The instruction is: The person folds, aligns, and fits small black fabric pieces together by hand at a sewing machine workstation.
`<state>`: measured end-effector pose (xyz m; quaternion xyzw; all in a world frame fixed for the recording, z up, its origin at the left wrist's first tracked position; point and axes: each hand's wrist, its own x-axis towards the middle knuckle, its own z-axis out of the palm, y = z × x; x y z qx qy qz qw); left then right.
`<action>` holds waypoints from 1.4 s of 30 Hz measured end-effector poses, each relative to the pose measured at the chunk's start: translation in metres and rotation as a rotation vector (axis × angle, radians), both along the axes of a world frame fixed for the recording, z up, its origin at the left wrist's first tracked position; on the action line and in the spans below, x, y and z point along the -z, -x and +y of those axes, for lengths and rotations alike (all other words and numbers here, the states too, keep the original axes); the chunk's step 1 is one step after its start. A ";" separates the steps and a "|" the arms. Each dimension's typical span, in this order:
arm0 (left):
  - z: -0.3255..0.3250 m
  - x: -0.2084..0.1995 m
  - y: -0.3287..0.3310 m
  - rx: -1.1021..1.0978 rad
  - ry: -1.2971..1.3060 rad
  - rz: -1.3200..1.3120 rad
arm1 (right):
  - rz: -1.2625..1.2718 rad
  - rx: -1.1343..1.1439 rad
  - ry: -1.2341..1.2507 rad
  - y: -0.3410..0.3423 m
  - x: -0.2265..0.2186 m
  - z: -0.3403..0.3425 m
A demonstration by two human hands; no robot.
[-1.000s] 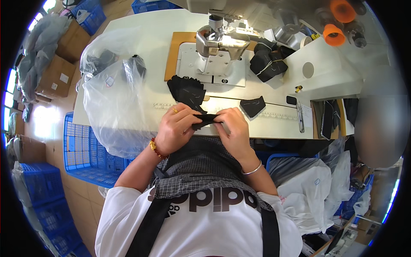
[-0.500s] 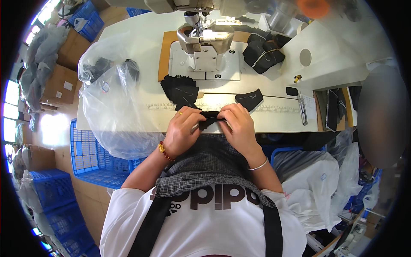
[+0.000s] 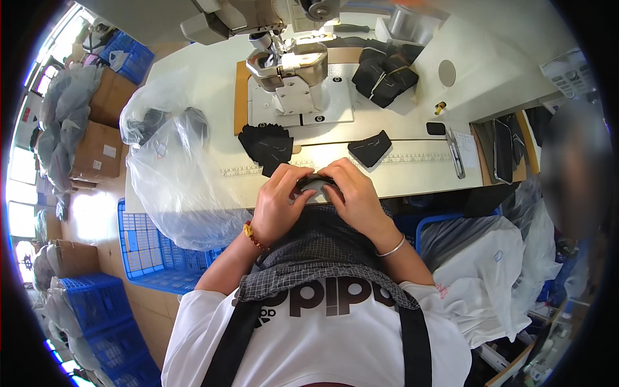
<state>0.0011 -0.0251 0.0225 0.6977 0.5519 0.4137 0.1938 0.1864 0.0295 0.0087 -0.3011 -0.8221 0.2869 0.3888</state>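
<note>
At the table's front edge my left hand [image 3: 281,201] and my right hand [image 3: 356,198] pinch the two ends of a small black fabric piece [image 3: 314,180]. The piece bends into an arch between my fingers, and a greyish surface shows beneath it. Just beyond my left hand lies a fanned stack of black fabric pieces [image 3: 265,146] with pale marks. A single black fabric piece [image 3: 370,149] rests past my right hand. Both lie beside a ruler strip [image 3: 412,158] on the table.
A sewing machine [image 3: 290,71] stands at the back. Tied black bundles [image 3: 385,76] sit right of it, and tweezers [image 3: 456,155] lie further right. A clear plastic bag [image 3: 184,174] hangs over the table's left edge above a blue crate [image 3: 161,258]. White cloth [image 3: 480,271] is at lower right.
The black piece has gone from lying fairly flat between my fingers to an arched bend, with its greyish side now visible. My thumbs have moved beneath it. The whole view has shifted slightly.
</note>
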 end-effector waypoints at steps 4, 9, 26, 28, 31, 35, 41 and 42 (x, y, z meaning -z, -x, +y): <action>0.001 0.001 0.002 -0.005 -0.031 -0.014 | -0.007 0.021 -0.021 0.000 0.000 0.000; -0.002 -0.007 0.004 0.012 0.029 0.023 | -0.062 0.044 -0.115 -0.002 -0.006 -0.001; 0.082 -0.026 -0.058 0.138 0.155 -0.099 | 0.050 0.358 0.182 -0.061 -0.014 0.066; 0.089 -0.016 -0.060 0.125 0.122 -0.076 | 0.058 0.368 0.190 -0.062 -0.006 0.071; 0.092 -0.013 -0.063 0.112 0.139 -0.053 | 0.038 0.396 0.194 -0.062 0.004 0.073; 0.092 -0.013 -0.064 0.092 0.143 -0.021 | 0.083 0.401 0.203 -0.063 0.006 0.072; 0.088 -0.011 -0.061 0.070 0.091 0.056 | 0.079 0.452 0.059 -0.065 0.016 0.075; 0.086 -0.014 -0.061 0.042 0.083 0.087 | 0.109 0.468 0.003 -0.065 0.019 0.076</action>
